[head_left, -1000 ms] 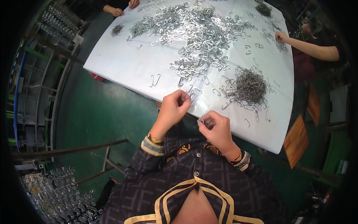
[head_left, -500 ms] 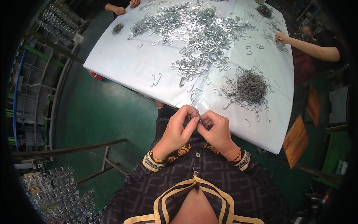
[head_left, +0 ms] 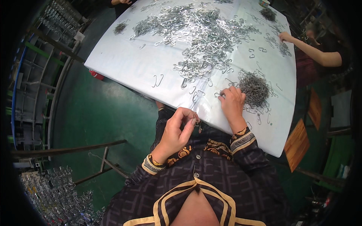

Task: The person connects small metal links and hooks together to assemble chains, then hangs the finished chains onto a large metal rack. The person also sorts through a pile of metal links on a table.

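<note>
My left hand (head_left: 178, 129) is in front of the table's near edge, thumb and forefinger pinched on a small bent metal hook (head_left: 199, 128) that hangs from the fingertips. My right hand (head_left: 233, 103) reaches over the table, its fingers curled together at another wire hook (head_left: 217, 94), mostly covered by the fingertips. Right beside that hand lies a dense heap of thin dark wire pieces (head_left: 256, 90). Several loose hooks (head_left: 195, 94) are scattered between my two hands on the white tabletop (head_left: 132, 64).
A wide pile of shiny metal hooks (head_left: 203, 41) covers the middle of the table. At the right a co-worker's hand (head_left: 286, 37) is among small pieces; another person's hand (head_left: 124, 2) shows at the far left. Wooden boards (head_left: 296, 145) stand right; a metal frame (head_left: 102, 146) stands left.
My hands were together at the table edge. The right one has moved away, forward and right, to the hook beside the wire heap; the left stays near its place.
</note>
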A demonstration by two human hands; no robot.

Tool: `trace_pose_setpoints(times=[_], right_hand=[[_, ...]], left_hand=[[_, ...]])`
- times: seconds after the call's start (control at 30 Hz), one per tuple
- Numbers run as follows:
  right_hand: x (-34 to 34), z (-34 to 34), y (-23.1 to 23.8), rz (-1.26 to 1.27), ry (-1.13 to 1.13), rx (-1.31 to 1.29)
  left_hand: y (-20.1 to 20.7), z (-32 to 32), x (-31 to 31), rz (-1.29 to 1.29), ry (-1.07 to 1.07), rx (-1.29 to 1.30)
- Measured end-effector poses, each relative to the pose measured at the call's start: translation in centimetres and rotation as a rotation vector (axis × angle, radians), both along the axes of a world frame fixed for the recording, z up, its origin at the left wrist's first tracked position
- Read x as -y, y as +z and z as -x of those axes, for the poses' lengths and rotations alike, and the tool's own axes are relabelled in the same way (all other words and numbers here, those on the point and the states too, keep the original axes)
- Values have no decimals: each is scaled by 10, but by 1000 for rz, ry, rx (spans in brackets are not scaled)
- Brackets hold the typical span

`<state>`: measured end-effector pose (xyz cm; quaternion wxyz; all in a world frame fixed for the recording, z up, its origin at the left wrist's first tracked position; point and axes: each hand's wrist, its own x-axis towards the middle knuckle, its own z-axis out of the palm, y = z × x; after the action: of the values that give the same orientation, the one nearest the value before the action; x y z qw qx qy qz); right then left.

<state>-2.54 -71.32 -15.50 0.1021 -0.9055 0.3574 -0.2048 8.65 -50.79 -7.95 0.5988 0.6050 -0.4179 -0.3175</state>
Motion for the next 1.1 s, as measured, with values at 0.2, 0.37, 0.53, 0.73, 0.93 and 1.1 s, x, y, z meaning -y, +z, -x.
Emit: trace_pose_setpoints(times=[0.2,0.37,0.53,0.73,0.93,1.1], right_hand=[[-1,-1,24,-250,96,105],[-33,7,79,-733,245,323],[-55,15,104,-889,357,464],[-67,17,101,-926,383,584],[-73,15,98,-886,379,557],[-78,18,100,-832,350,554]], left_hand=[[0,0,3,-37,-1,-1],[-11,1,4,-52,-14,113],[-8,1,6,-48,9,265],[-8,4,5,-39,30,255],[-19,3,-2,-30,9,183],[-19,4,1,-57,-33,215]])
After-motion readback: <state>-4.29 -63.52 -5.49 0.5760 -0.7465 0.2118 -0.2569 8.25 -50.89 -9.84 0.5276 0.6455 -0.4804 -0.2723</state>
